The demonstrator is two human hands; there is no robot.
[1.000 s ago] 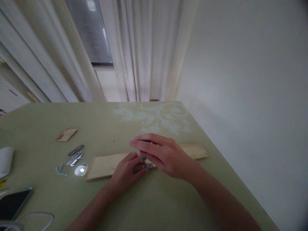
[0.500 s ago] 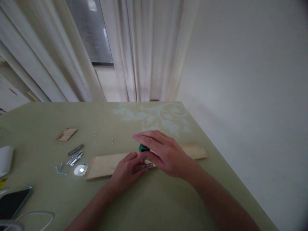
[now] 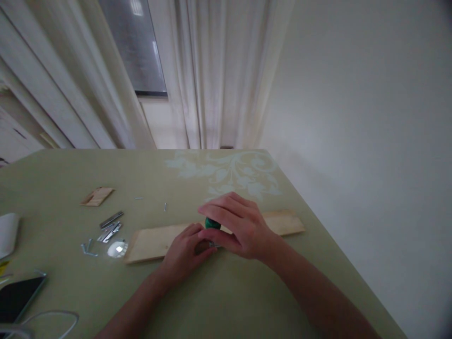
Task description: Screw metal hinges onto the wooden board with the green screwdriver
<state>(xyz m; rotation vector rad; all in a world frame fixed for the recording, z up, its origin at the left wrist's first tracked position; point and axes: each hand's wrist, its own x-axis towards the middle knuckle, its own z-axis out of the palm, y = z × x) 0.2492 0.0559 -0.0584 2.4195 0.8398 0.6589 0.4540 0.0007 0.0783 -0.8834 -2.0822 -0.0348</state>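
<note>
A long pale wooden board point(image 3: 151, 242) lies on the table under both hands. My right hand point(image 3: 243, 228) is closed round the green handle of a screwdriver point(image 3: 212, 223), held upright over the board's near edge. Its tip is hidden behind my fingers. My left hand point(image 3: 185, 249) grips the board beside the screwdriver, fingers on top and thumb along the near edge. Between the hands, a small metal hinge point(image 3: 213, 244) shows on the board, mostly covered by my right hand.
Left of the board lie a shiny clear dome point(image 3: 117, 249), several screws point(image 3: 89, 248) and metal hinges point(image 3: 110, 231). Farther back are a small wood piece point(image 3: 97, 196) and two loose screws point(image 3: 165, 206). A phone point(image 3: 21, 296) and a white cable point(image 3: 52, 312) occupy the near left. A wall point(image 3: 370, 165) borders the right.
My right hand has turned slightly and its thumb now sits lower and farther left, covering more of the hinge and the screwdriver. My left hand has stayed in place.
</note>
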